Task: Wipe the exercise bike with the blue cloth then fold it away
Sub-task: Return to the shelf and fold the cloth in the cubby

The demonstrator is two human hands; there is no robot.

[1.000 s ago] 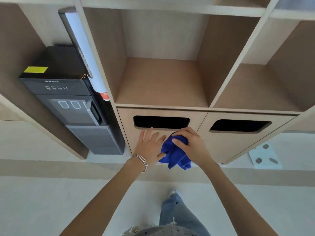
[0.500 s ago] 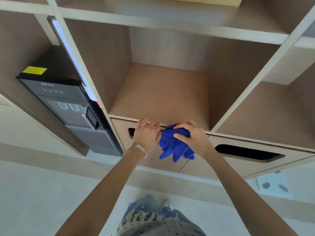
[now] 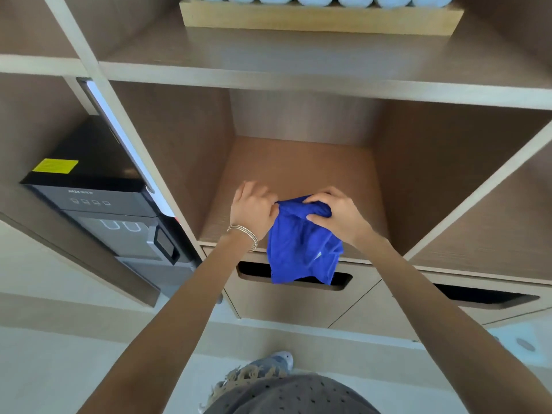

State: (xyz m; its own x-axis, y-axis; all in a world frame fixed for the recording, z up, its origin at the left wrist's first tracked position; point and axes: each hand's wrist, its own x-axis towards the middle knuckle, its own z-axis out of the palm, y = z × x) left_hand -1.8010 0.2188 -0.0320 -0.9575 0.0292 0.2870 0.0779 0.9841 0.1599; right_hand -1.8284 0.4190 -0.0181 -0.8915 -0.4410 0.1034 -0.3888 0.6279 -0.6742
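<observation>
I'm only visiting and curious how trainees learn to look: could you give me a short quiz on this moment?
1. True or false: the blue cloth lies folded flat on the shelf.
2. Of the left hand and the right hand, which grips the cloth? A. left only; B. right only; C. both.
3. Fill in: the bangles sit on the ___ wrist.
Key: 1 false, it hangs bunched from the hands; 2 C; 3 left.

I see the blue cloth [image 3: 301, 252] as soft, matt fabric, crumpled. The shelf unit [image 3: 298, 162] looks like matt wood grain, the black appliance [image 3: 98, 162] like smooth, glossy plastic, and the bangles [image 3: 243, 234] like thin shiny metal.
</observation>
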